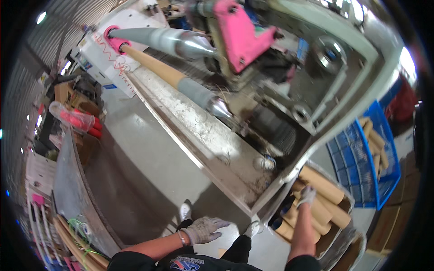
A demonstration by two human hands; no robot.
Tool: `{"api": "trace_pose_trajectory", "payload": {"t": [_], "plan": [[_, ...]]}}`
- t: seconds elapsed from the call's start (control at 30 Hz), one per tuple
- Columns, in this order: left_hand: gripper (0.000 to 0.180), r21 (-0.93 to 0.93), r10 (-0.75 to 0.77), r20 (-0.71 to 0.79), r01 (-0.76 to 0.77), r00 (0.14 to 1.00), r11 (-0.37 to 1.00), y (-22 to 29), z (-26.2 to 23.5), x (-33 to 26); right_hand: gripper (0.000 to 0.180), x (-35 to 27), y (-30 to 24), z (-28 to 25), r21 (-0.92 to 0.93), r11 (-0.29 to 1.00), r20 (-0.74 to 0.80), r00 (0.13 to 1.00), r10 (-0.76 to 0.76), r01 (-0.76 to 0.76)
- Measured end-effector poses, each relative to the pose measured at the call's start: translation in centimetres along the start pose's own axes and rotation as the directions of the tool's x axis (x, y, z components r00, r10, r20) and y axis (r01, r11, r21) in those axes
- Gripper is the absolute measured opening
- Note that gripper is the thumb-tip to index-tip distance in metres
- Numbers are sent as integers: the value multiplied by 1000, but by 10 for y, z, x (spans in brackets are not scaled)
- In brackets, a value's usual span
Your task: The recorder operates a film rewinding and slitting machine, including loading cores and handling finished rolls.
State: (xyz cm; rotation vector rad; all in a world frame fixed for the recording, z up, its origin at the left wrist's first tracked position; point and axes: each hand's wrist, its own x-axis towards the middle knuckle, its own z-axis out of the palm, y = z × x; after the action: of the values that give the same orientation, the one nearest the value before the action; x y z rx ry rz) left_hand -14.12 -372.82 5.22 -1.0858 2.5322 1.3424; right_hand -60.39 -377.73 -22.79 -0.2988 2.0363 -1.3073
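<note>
From my end, the right hand (pixel 307 197) is down on the cardboard tubes (pixel 323 185) in the bin (pixel 351 202) beside the machine (pixel 325 28); can't tell if it's clamped on one. They're lying alongside each other, probably to pack tighter. Left hand (pixel 205 231) is empty, fingers spread, maybe for balance. The machine's tray (pixel 181 108) looks grimy, floor (pixel 140 135) is grey, blue crate (pixel 355 165) of tubes farther right.

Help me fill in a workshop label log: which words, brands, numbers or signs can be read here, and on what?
No text can be quoted.
Black shirt: lettering by a coloured emblem, small and distorted.
White cabinet: blue label, too small.
Blue crate: pale marks, perhaps lettering, blurred.
Brown tubes by the right hand: none visible.
</note>
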Motion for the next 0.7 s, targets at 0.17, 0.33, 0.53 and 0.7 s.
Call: {"api": "trace_pose_trajectory", "payload": {"t": [0.17,0.33,0.53,0.7], "plan": [[46,-50,-146,23,147,989,988,-92,-54,-83,12,-171,-58,123,342,933,186,965,-185,112],[44,116,-261,29,256,965,960,-234,-126,-173,30,-336,-234,331,54,992,649,751,-123,115],[43,23,-222,-303,240,927,970,-329,-303,-211,47,-339,-322,550,283,842,707,693,140,-459],[45,-12,-97,-388,101,916,995,-434,-444,-179,58,-307,-343,671,636,621,601,799,-28,-457]]}}
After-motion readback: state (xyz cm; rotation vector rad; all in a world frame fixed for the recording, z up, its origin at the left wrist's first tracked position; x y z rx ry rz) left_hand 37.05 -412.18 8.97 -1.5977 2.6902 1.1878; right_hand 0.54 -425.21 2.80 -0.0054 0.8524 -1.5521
